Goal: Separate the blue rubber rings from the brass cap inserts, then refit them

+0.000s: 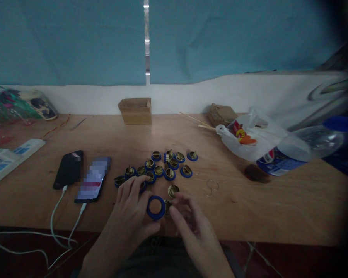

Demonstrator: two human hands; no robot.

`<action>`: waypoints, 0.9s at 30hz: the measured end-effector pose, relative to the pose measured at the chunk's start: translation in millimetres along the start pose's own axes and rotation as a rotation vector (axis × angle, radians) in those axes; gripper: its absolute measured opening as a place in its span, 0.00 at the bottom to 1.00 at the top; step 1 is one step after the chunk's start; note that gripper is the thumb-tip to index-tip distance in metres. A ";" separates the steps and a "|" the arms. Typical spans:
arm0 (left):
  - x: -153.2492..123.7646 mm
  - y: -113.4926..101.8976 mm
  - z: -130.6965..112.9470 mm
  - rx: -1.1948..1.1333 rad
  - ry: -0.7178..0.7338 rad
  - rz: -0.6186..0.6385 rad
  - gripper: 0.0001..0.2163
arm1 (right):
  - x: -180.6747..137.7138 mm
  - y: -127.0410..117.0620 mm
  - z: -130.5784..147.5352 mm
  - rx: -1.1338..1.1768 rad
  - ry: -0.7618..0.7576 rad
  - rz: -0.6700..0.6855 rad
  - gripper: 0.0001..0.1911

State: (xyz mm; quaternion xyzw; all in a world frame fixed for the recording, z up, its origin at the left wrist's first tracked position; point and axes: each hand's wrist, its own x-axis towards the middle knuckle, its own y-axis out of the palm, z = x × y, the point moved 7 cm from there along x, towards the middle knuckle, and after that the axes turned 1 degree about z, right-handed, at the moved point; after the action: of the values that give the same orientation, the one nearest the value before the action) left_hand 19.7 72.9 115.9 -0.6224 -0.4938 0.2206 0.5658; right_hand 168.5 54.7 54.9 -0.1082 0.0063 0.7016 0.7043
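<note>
My left hand (133, 208) holds a blue ring (156, 207) between thumb and fingers at the near edge of the wooden table (249, 204). My right hand (191, 224) pinches a small brass piece (167, 206) right beside the ring. Another brass disc (173, 190) lies just beyond my fingertips. Further out sits a cluster of several blue-rimmed brass pieces (162, 166). A thin wire ring (212, 186) lies to the right of them.
Two phones (81, 175) with white charging cables lie at the left. A small cardboard box (135, 111) stands at the back. A plastic bag (249, 139) and a lying plastic bottle (301, 150) are at the right. A power strip (14, 156) is at far left.
</note>
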 end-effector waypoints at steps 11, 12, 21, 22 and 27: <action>-8.9 -4.0 -12.3 -0.046 0.014 -0.118 0.16 | -1.1 19.0 0.4 0.185 0.136 0.215 0.18; -9.2 -4.8 -13.2 -0.047 0.014 -0.129 0.15 | -0.1 18.9 1.4 0.192 0.138 0.219 0.17; -5.3 -10.4 -18.5 -0.024 0.051 -0.108 0.18 | 5.7 17.3 -2.8 0.366 0.181 0.175 0.17; -5.5 -10.9 -19.0 -0.025 0.053 -0.106 0.18 | 5.5 16.7 -3.4 0.379 0.180 0.169 0.18; -6.1 -12.5 -17.4 -0.063 0.036 -0.106 0.20 | 6.7 12.5 -2.6 0.409 0.154 0.147 0.17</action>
State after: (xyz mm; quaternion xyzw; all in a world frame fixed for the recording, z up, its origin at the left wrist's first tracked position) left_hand 27.1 57.5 130.3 -0.6166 -0.5225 0.1636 0.5657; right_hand 156.7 60.9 49.5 -0.0159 0.2101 0.7249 0.6558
